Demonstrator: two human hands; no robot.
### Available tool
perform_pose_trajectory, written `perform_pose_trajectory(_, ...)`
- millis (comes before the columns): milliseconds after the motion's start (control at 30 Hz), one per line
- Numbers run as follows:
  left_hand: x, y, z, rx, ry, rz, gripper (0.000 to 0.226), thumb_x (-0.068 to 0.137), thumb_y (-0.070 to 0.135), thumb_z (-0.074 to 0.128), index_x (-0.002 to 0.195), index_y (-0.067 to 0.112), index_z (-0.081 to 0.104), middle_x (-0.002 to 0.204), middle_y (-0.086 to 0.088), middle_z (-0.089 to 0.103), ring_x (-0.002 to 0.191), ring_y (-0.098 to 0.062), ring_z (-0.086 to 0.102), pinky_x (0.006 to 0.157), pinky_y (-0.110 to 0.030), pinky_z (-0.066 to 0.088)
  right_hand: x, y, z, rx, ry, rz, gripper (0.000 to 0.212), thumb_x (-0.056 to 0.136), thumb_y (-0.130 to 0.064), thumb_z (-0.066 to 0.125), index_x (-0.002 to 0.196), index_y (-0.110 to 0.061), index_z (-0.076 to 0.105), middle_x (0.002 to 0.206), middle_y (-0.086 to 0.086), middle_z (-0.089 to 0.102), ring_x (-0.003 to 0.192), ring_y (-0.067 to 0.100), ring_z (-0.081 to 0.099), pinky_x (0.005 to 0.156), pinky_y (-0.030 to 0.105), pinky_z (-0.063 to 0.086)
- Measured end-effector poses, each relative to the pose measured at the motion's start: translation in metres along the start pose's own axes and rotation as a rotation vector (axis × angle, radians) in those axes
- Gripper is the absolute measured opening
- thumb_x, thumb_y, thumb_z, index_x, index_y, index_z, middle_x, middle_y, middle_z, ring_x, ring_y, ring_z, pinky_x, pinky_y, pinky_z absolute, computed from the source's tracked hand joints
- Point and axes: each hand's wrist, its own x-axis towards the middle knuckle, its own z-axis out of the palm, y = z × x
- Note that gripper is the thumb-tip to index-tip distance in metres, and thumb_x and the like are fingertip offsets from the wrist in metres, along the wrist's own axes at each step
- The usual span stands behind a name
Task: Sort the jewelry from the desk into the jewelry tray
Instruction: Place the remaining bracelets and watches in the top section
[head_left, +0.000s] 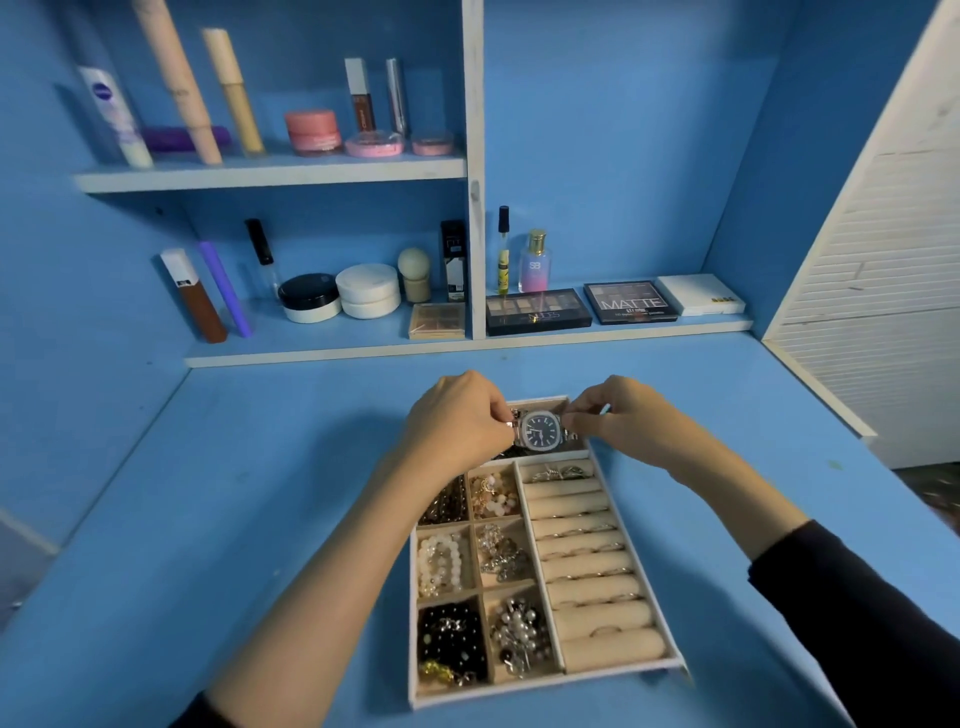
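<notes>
With left hand (457, 415) and right hand (621, 415) each pinching a strap end, lay the watch (540, 430) flat in the far compartment of the jewelry tray (545, 684), seemingly roomy though half hidden.

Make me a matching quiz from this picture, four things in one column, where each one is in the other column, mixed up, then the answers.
Column one:
1 watch
2 white bead bracelet
3 rings
4 MATTE palette

Column two:
A on the lower shelf
B on the cushioned rolls, right side of the tray
C pinched between left hand and right hand
D middle small compartment, tray's left column

Pairs: 1-C, 2-D, 3-B, 4-A
</notes>
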Motion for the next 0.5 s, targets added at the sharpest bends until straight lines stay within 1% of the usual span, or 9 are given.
perform_pose_trajectory(67,-0.002,0.001,0.003,0.055,-0.007,0.010,0.020,0.077,0.010,0.058,0.087,0.021,0.072,0.090,0.007,0.068,0.081,-0.012,0.059,0.068,-0.025,0.044,0.001,0.001,0.002,-0.092,0.031,-0.038,0.010,0.088,-0.020,0.061,0.081,-0.018,0.069,0.088,0.007,0.060,0.071,0.014,0.050,0.057,0.021,0.036)
perform_pose_trajectory(133,-0.002,0.002,0.005,0.099,-0.005,0.024,0.023,0.076,0.009,0.056,0.088,0.021,0.071,0.090,0.006,0.069,0.082,-0.014,0.059,0.069,-0.026,0.045,0.001,0.001,0.004,-0.209,0.080,-0.067,0.011,0.087,-0.023,0.062,0.090,-0.019,0.071,0.094,0.003,0.049,0.080,0.016,0.050,0.065,0.024,0.036)
perform_pose_trajectory(200,0.000,0.001,0.006,0.134,-0.002,0.039,0.022,0.077,0.010,0.058,0.089,0.022,0.071,0.090,0.004,0.069,0.087,-0.015,0.059,0.073,-0.029,0.049,0.001,0.001,0.005,-0.308,0.106,-0.081,0.015,0.087,-0.024,0.061,0.097,-0.020,0.071,0.095,0.000,0.043,0.089,0.017,0.049,0.073,0.027,0.037)
perform_pose_trajectory(267,0.003,0.000,0.007,0.181,0.010,0.066,0.018,0.079,0.014,0.061,0.090,0.023,0.071,0.094,0.004,0.068,0.094,-0.017,0.057,0.076,-0.030,0.047,-0.001,-0.001,0.007,-0.361,0.123,-0.093,0.015,0.087,-0.023,0.060,0.097,-0.020,0.072,0.095,0.000,0.042,0.093,0.019,0.048,0.073,0.027,0.038)
perform_pose_trajectory(333,0.006,-0.001,0.006,0.217,0.023,0.090,0.015,0.080,0.018,0.063,0.092,0.024,0.070,0.098,0.005,0.066,0.100,-0.018,0.053,0.075,-0.028,0.041,-0.002,-0.003,0.008,-0.380,0.151,-0.099,0.014,0.086,-0.023,0.062,0.097,-0.021,0.071,0.093,-0.001,0.042,0.091,0.019,0.049,0.070,0.026,0.037)
perform_pose_trajectory(400,0.010,-0.002,0.004,0.221,0.006,0.093,0.017,0.079,0.019,0.065,0.095,0.026,0.067,0.099,0.006,0.064,0.100,-0.016,0.053,0.073,-0.027,0.038,-0.003,-0.002,0.008,-0.363,0.170,-0.092,0.016,0.084,-0.025,0.065,0.099,-0.024,0.068,0.091,-0.002,0.044,0.085,0.018,0.049,0.068,0.027,0.037)
perform_pose_trajectory(500,0.019,-0.006,-0.003,0.096,-0.041,0.089,0.022,0.081,0.020,0.062,0.102,0.027,0.062,0.103,0.005,0.061,0.101,-0.015,0.051,0.076,-0.029,0.041,-0.006,0.002,0.007,-0.253,0.215,-0.083,0.019,0.084,-0.031,0.065,0.100,-0.023,0.064,0.083,-0.001,0.049,0.074,0.016,0.049,0.063,0.028,0.036)
